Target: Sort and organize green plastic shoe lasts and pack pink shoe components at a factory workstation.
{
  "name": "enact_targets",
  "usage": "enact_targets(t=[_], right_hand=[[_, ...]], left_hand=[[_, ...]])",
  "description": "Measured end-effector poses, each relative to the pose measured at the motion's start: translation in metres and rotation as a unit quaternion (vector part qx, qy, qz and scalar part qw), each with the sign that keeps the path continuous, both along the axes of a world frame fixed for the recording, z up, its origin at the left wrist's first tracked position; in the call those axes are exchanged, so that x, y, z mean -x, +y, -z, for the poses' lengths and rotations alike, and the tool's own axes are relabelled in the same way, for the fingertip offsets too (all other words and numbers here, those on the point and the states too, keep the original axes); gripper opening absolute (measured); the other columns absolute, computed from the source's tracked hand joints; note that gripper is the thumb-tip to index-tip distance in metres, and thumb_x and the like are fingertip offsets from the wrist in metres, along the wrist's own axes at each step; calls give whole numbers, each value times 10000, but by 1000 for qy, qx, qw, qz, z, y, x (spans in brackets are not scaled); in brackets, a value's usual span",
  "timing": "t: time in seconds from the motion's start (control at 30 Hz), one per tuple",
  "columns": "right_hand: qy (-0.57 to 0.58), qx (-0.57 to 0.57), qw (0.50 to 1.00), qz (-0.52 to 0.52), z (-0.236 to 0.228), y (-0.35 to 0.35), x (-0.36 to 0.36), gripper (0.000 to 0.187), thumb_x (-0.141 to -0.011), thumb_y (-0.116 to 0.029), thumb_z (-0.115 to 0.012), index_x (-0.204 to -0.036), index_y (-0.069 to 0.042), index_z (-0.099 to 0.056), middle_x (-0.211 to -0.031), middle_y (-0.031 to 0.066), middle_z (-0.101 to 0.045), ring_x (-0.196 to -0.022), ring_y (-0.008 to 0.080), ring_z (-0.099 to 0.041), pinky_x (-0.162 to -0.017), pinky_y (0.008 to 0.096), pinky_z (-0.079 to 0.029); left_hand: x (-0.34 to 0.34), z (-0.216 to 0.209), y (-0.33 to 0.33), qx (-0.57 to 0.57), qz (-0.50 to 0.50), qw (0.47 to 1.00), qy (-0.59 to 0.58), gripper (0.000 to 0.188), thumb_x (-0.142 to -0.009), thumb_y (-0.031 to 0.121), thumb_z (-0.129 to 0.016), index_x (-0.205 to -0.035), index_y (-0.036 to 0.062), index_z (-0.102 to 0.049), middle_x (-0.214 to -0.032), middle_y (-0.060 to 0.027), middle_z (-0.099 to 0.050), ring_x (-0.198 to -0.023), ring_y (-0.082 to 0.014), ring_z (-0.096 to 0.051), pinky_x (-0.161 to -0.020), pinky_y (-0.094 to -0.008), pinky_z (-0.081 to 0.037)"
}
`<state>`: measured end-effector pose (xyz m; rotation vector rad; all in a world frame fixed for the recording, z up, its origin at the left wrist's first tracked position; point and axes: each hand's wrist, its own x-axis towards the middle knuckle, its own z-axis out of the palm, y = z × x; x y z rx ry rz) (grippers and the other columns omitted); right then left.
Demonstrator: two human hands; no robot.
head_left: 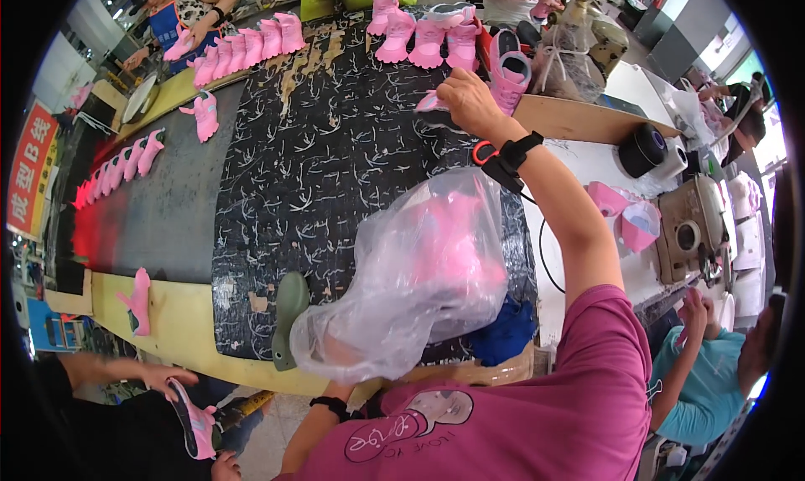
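My right hand (475, 104) is stretched out to the far side of the black-covered table, fingers closed on a pink shoe (430, 102) that lies low on the surface. Right beside it stand a pink shoe (510, 80) with its dark opening up and a group of pink boots (428, 41). My left hand (338, 351) shows blurrily through a clear plastic bag (390, 254) at the table's near edge; its fingers cannot be made out. Inside the bag are pink shoes (453, 234), piled together.
A green shoe-shaped piece (291, 313) lies left of the bag, blue cloth (506, 332) right of it. To the left, a conveyor (180, 221) carries rows of pink shoes. Co-workers handle shoes at far left and near left (194, 418). A sewing machine (692, 229) stands right.
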<state>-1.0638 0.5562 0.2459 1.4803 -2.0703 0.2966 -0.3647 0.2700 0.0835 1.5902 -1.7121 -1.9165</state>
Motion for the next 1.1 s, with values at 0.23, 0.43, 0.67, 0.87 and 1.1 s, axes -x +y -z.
enact_targets(t=[0.23,0.43,0.67,0.87,1.1], right_hand=[[65,40,971,-226,-79,-2,-166,151,-672,-145,-601,-807,-96,-554,-842,26,-548,-834,210,-504,-719,331,-412],[66,-5,938,-340,-66,23,-262,290,-682,-148,-577,-956,-58,-607,-1046,83,-599,-957,232,-556,-802,366,-446],[-64,-6,960,-274,-24,8,-247,235,-648,-6,-570,-883,-10,-580,-1099,121,-602,-986,305,-567,-791,389,-496],[-401,15,904,-150,19,-14,-276,229,-788,6,-517,-1000,4,-606,-1182,203,-560,-1060,372,-552,-852,394,-481],[-543,-35,834,-95,64,-18,-311,290,-806,-82,-525,-1069,20,-595,-1113,236,-586,-1044,374,-563,-863,384,-470]], left_hand=[[190,85,93,403,305,862,49,676,-841,470,-541,-1319,7,-425,-1297,-202,-474,-1204,-377,-435,-1038,-505,-296],[232,-122,79,-335,-12,804,490,561,-920,416,-442,-1304,8,-441,-1230,-141,-539,-1179,-246,-489,-1026,-377,-352],[246,-136,134,-126,199,866,441,637,-791,78,-672,-1350,7,-375,-1289,-95,-462,-1135,-185,-484,-985,-316,-379],[248,-120,146,85,202,901,374,707,-769,12,-642,-1396,30,-316,-1296,-86,-433,-1153,-194,-466,-941,-322,-425],[248,-60,165,314,272,888,198,749,-714,-31,-588,-1400,21,-293,-1383,-120,-299,-1202,-236,-442,-889,-330,-474]])
